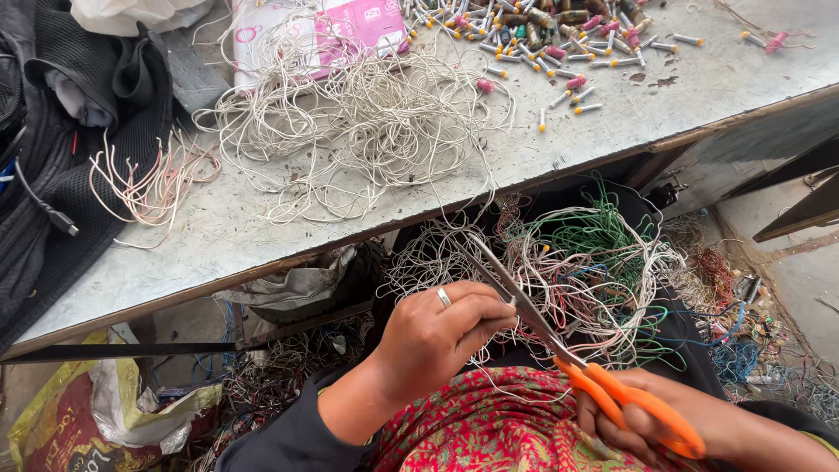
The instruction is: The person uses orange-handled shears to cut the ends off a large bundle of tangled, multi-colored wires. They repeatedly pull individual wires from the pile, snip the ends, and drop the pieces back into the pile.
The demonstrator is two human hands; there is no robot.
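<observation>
Gripping orange scissors (612, 393), R hand (690, 424); L hand (437, 336) pinching wire, prob; grey bench (262, 236) above

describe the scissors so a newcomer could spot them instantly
Look below the front edge of the grey table, over the lap heaped with tangled wires. The scissors sit in the right hand; only they have bright orange handles and long steel blades.

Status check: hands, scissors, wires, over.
Right hand grips orange scissors, blades nearly closed. Left hand pinches pale wires at blades. Wire tangle crowds lap.
</observation>
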